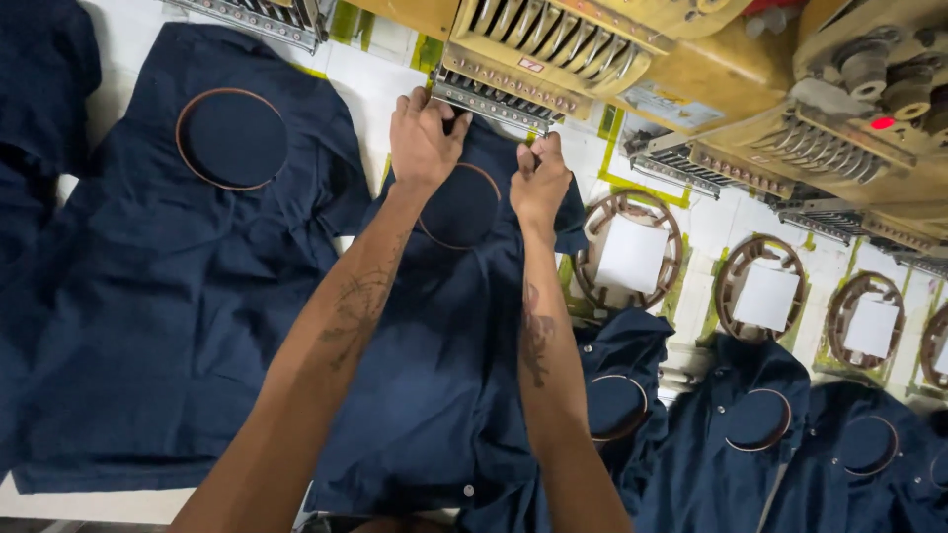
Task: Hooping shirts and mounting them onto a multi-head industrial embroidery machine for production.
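Observation:
A dark navy shirt (434, 375) lies on the white work table, with a round hoop (464, 202) clamped into its cloth. My left hand (423, 138) grips the far edge of the hooped cloth, right under the metal needle head (494, 99) of the yellow embroidery machine. My right hand (540, 183) pinches the hoop's right rim beside it. Both forearms reach forward over the shirt.
Another hooped navy shirt (197, 247) lies to the left. To the right, several empty round frames with white backing squares (632, 255) sit under further machine heads (820, 148). More hooped navy shirts (760, 434) are piled at the lower right.

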